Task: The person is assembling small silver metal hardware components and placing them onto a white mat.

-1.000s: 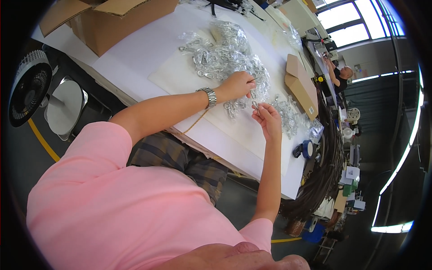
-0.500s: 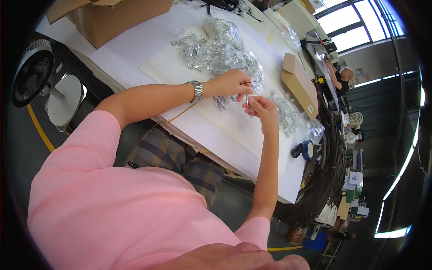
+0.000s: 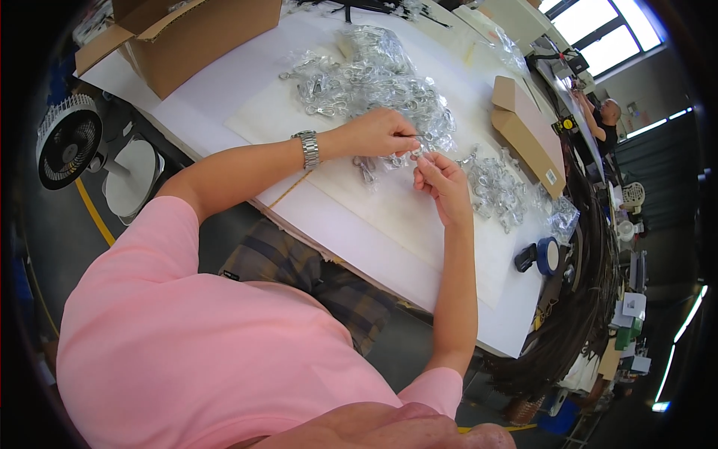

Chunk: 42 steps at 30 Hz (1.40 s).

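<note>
My left hand (image 3: 385, 133), with a silver watch at its wrist, is closed in a pinch over the white table (image 3: 329, 202). A thin dark pointed piece (image 3: 420, 136) sticks out from its fingertips. Just beside it, my right hand (image 3: 446, 185) pinches a small shiny silver metal piece (image 3: 417, 153); its exact kind is too small to tell. The fingertips of both hands nearly meet around it. Behind the hands lies a heap of clear plastic bags with silver metal clasps (image 3: 374, 78). A looser pile of silver clasps (image 3: 495, 187) lies right of my right hand.
An open cardboard box (image 3: 202, 45) stands at the far left, and a smaller carton (image 3: 527, 135) at the right. A blue tape roll (image 3: 548, 256) sits near the right edge. A fan (image 3: 69, 146) stands left of the table. Another person (image 3: 604, 123) works farther back.
My right hand has come up closer to the left fingertips, and the silver piece now shows between them. The whole view has shifted slightly, with the right-side things farther right.
</note>
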Available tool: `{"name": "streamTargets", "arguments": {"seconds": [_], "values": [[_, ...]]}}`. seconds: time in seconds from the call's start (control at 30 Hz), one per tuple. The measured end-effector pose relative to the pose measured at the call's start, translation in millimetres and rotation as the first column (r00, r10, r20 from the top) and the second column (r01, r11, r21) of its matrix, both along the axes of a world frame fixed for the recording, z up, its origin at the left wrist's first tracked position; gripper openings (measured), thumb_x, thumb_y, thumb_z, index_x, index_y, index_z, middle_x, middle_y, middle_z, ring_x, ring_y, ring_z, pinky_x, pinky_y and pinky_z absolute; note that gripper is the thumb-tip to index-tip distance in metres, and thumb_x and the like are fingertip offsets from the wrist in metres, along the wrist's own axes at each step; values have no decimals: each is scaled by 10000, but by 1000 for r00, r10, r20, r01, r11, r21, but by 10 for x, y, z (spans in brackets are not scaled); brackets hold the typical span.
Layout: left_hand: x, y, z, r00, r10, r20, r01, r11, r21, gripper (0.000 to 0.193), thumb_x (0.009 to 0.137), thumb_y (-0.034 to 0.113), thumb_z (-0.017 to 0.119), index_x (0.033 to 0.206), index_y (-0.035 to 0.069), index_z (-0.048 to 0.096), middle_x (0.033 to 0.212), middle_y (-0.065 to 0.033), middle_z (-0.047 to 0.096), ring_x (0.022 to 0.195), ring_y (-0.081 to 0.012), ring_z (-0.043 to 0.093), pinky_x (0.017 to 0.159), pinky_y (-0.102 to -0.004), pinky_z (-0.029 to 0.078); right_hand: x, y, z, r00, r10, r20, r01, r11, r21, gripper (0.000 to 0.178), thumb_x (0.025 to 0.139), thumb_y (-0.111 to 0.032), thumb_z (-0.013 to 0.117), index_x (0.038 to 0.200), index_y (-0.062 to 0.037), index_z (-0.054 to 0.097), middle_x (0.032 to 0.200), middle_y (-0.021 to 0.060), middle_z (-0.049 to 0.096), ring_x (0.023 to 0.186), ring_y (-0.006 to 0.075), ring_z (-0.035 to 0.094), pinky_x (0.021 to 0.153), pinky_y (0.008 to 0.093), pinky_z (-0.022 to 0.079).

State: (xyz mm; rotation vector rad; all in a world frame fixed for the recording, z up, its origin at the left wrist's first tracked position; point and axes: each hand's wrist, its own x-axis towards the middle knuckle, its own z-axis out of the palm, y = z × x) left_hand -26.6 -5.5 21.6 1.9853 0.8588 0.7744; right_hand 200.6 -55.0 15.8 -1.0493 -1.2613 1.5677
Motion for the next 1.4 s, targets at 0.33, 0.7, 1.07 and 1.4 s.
{"name": "streamTargets", "arguments": {"seconds": [0.33, 0.7, 1.07, 1.4], "values": [[55, -1, -45, 994, 30, 101, -42, 992, 118, 193, 956, 214, 642, 938, 25, 678, 728, -19, 667, 563, -110, 488, 578, -306, 435, 92, -3, 11, 965, 251, 78, -236, 959, -158, 221, 995, -184, 654, 1039, 29, 695, 919, 122, 746, 798, 171, 718, 754, 288, 591], [15, -105, -43, 997, 79, -23, -63, 915, 400, 257, 914, 243, 709, 778, 30, 657, 713, -88, 686, 586, -193, 611, 589, -336, 463, -87, -107, 49, 962, 259, -83, -271, 934, -232, 320, 1051, -215, 576, 1209, 54, 645, 1029, 131, 738, 885, 171, 714, 819, 305, 586], [-23, -199, 73, 962, -22, 273, 42, 997, -67, 259, 939, 207, 700, 776, 11, 652, 598, -12, 593, 557, -81, 556, 559, -279, 440, -76, -20, -15, 956, 294, 9, -291, 949, -118, 231, 1009, -156, 637, 1134, 38, 659, 964, 127, 733, 850, 180, 701, 796, 317, 573], [-24, -36, -31, 967, 44, 249, -53, 998, 29, 243, 919, 237, 715, 832, 13, 682, 745, -40, 681, 680, -121, 614, 640, -315, 484, -145, 96, 122, 951, 271, 149, -258, 961, -96, 228, 1002, -204, 667, 1100, 2, 653, 947, 124, 746, 802, 175, 715, 762, 323, 583]]}}
